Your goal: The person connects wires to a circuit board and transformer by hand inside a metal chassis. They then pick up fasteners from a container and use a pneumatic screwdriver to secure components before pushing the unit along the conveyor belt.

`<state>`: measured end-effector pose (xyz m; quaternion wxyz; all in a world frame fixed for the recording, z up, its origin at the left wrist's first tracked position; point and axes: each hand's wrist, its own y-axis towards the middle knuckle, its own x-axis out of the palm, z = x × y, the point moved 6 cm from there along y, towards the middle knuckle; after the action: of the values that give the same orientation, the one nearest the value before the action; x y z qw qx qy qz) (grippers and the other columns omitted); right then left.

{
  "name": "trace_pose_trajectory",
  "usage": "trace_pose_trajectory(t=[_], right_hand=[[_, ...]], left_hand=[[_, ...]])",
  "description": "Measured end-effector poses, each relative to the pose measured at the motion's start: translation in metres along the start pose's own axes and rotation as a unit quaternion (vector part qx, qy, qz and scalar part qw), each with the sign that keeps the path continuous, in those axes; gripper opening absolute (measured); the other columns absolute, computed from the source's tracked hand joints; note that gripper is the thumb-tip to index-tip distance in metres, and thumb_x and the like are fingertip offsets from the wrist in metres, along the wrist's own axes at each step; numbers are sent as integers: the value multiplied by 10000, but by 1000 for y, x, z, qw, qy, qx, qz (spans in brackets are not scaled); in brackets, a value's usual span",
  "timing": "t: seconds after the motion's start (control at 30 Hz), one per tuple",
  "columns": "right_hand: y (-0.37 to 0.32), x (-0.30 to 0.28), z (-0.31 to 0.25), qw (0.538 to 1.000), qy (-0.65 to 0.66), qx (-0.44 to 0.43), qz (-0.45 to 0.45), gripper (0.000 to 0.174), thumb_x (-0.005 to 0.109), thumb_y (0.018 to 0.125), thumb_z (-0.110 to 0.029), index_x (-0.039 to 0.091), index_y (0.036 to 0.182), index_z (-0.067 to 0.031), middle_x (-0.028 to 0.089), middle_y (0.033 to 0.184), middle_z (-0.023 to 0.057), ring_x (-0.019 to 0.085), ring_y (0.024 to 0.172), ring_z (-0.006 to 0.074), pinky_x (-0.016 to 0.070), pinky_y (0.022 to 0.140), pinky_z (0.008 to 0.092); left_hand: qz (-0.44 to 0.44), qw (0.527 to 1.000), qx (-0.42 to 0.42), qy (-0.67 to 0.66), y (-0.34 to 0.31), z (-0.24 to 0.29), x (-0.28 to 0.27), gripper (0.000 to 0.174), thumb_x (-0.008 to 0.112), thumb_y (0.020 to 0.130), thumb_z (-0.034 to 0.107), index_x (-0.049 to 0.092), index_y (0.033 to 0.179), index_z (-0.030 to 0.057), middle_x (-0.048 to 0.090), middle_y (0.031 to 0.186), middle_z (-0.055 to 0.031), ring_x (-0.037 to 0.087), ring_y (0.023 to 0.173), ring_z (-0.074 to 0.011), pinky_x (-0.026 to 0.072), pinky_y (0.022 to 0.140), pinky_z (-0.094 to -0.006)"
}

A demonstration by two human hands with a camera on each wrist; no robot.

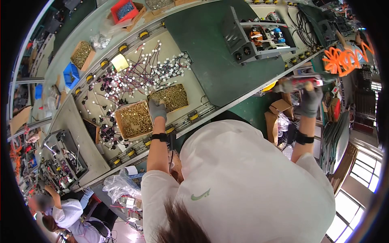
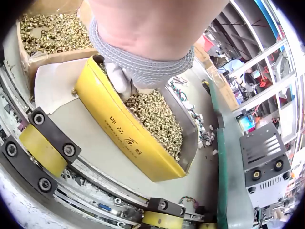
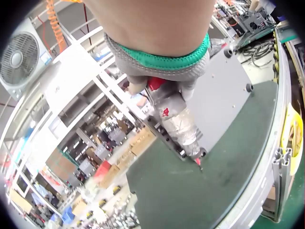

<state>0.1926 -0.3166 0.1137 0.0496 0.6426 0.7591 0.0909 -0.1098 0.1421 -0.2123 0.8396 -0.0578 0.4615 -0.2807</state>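
My gloved left hand (image 1: pixel 158 110) reaches into a yellow box (image 2: pixel 128 124) of small brass screws (image 2: pixel 155 119); its fingertips are among the screws and partly hidden. Beside it in the head view is a cardboard box (image 1: pixel 134 120) of brass pieces. My gloved right hand (image 1: pixel 311 101) grips a red and grey power screwdriver (image 3: pixel 174 114), held out past the bench edge in the head view. The tool's tip points down toward the green mat (image 3: pixel 190 191) in the right wrist view. A grey metal chassis (image 1: pixel 243 44) with exposed components stands on the mat.
Wire harnesses with white connectors (image 1: pixel 156 69) cover the bench behind the boxes. A roller rail (image 1: pixel 193 116) runs along the near edge. A blue bin (image 1: pixel 71 75) and a red bin (image 1: pixel 123 11) stand on the far side. An orange coiled hose (image 1: pixel 342 60) hangs at right.
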Motion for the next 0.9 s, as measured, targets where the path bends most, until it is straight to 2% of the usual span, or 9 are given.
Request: trace_pose_trajectory(t=[0.07, 0.2, 0.23, 0.3, 0.37, 0.43, 0.57, 0.67, 0.9], right_hand=[[1, -22, -38, 992, 125, -3, 15, 550, 716, 756, -236, 494, 1196, 8, 608, 1079, 114, 602, 870, 228, 473, 823, 404], [-13, 22, -87, 885, 456, -71, -53, 558, 667, 804, -286, 469, 1232, 12, 516, 862, 41, 424, 733, 143, 390, 781, 294], [-22, 29, -90, 906, 414, -69, -46, 486, 655, 811, -284, 508, 1157, 24, 402, 787, 18, 359, 747, 131, 352, 788, 270], [-39, 23, -66, 900, 432, 6, -65, 278, 646, 816, -231, 566, 997, -36, 395, 840, 36, 369, 780, 146, 343, 684, 268], [-56, 34, -44, 914, 405, 22, -16, 220, 614, 828, -163, 566, 1010, -50, 470, 948, 89, 489, 898, 200, 505, 736, 332], [-68, 29, -16, 893, 436, 114, -7, 216, 596, 831, -147, 566, 1024, -54, 520, 930, 83, 530, 884, 216, 514, 797, 364], [-58, 49, -8, 908, 400, 125, -17, 259, 602, 732, -101, 540, 981, -72, 505, 824, 74, 527, 752, 222, 500, 625, 351], [-36, 64, -19, 894, 425, 104, -94, 275, 618, 716, -76, 536, 979, -63, 514, 811, 74, 532, 719, 227, 484, 606, 342], [8, 52, 0, 896, 412, 135, -98, 287, 644, 712, -95, 539, 977, -62, 532, 810, 75, 543, 722, 230, 482, 630, 349]], left_hand=[[-53, 896, -88, -433, 11, -14, 27, 265, 542, 815, 51, 519, 1076, 18, 600, 806, -111, 597, 690, -246, 456, 577, -354], [-250, 742, -210, -586, -25, 41, 45, 158, 485, 872, 144, 584, 918, 30, 551, 733, -55, 514, 583, -128, 395, 457, -247], [-260, 740, -201, -586, -30, 50, 52, 158, 485, 872, 144, 584, 918, 30, 551, 733, -55, 514, 583, -128, 395, 457, -247], [-287, 851, -57, -437, -39, 70, 64, 218, 443, 883, 210, 571, 860, 35, 513, 670, -23, 513, 570, -125, 372, 464, -282], [-255, 921, 20, -293, -51, 80, 78, 269, 452, 877, 251, 567, 874, 8, 586, 714, -93, 590, 661, -231, 438, 567, -335], [-160, 968, 148, -128, -61, 97, 84, 351, 466, 869, 322, 572, 935, -6, 629, 849, -198, 600, 819, -360, 455, 731, -396], [-282, 952, 56, 100, -72, 117, 112, 701, 454, 823, 579, 546, 1128, -46, 563, 1135, -262, 518, 1105, -381, 419, 914, -418], [-338, 934, -9, 111, -52, 105, 157, 740, 511, 761, 653, 624, 1030, -27, 611, 1049, -246, 568, 1026, -386, 451, 856, -430], [-297, 947, -56, -107, -24, 87, 191, 563, 717, 734, 384, 610, 1034, -80, 659, 955, -195, 633, 880, -287, 469, 763, -370]])
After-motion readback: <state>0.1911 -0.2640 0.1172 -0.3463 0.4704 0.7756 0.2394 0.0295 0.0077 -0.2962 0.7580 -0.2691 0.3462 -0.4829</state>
